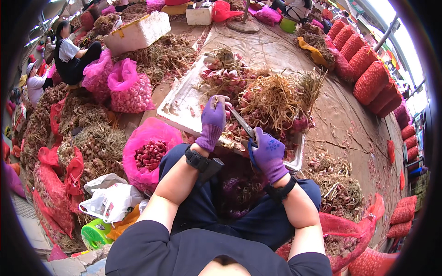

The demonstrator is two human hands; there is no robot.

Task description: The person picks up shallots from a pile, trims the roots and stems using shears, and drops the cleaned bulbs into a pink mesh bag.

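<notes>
Big heaps and bags crowd around the person. Close by the left arm sits an open pink bag with small red bulbs inside. Below it lie a white plastic bag and a green stool. Red nets slump at the far left, beside long heaps of garlic. Two full pink bags stand farther up, near a white box and a seated person. Fat red sacks line up at the far right. A messy heap lies near the right knee.

In front of the legs is a shallow white tray with straight, dirty sides. A tall bunch of straw-like stems sticks up in it, just past the right hand. The stems look dry, thin and scratchy; the bulbs look round and smooth. The ground sheet is brown and wrinkled.

The left hand, in a purple glove, pinches a bulb over the tray. The right hand, gloved too, is wrapped around the scissors. Their shiny metal tips point at the bulb; I cannot tell if they touch it.
</notes>
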